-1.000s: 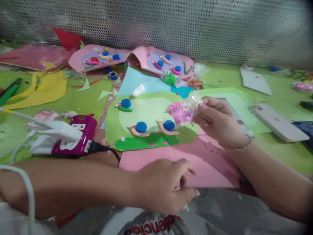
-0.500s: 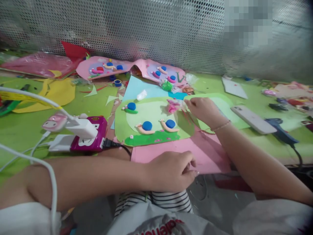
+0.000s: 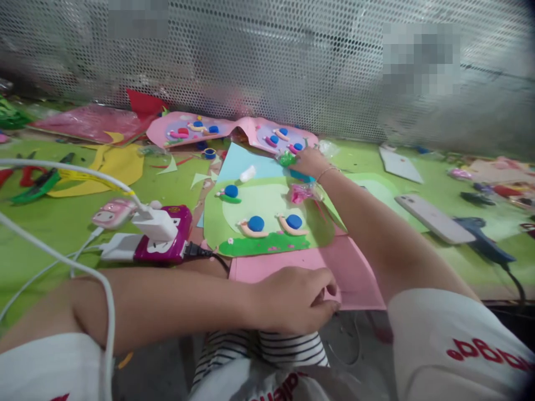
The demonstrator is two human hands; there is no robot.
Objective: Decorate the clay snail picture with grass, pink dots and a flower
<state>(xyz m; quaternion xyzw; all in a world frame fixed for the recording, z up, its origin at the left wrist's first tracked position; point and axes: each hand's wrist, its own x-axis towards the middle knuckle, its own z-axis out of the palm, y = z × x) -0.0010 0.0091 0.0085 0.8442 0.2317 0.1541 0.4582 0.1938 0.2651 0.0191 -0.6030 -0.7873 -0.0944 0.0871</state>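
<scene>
1. Head view, near edge of the green-covered bench [image 3: 62,223]: left hand [image 3: 292,301] low at the bench's front edge, fingers curled in tight against the thumb, pinching the near edge of the flat pink paper sheet [image 3: 334,267].
2. Right hand [image 3: 307,161] stretched far across toward the back edge, fingers bent down over the small green clay lump in clear wrap [image 3: 286,159]; touching it, but whether gripped or only touched, impossible to tell.
3. Just nearer than that hand, lying loose: crumpled pink clay in a clear plastic bag [image 3: 301,193], on the far right corner of the green paper snail picture [image 3: 267,214].
4. On that picture: three clay snails with blue round shells, two along the dark green grass strip, one at the left edge.
5. Behind it, a light blue paper sheet [image 3: 242,161], then two pink paper snail pictures [image 3: 234,131] against the perforated metal screen [image 3: 267,67].
6. Left part of the bench: magenta power strip with white plugs [image 3: 163,236], yellow paper scrap [image 3: 117,164].
7. Right part: white phone face down [image 3: 434,211], blue glue gun [image 3: 480,239] just beside it.
</scene>
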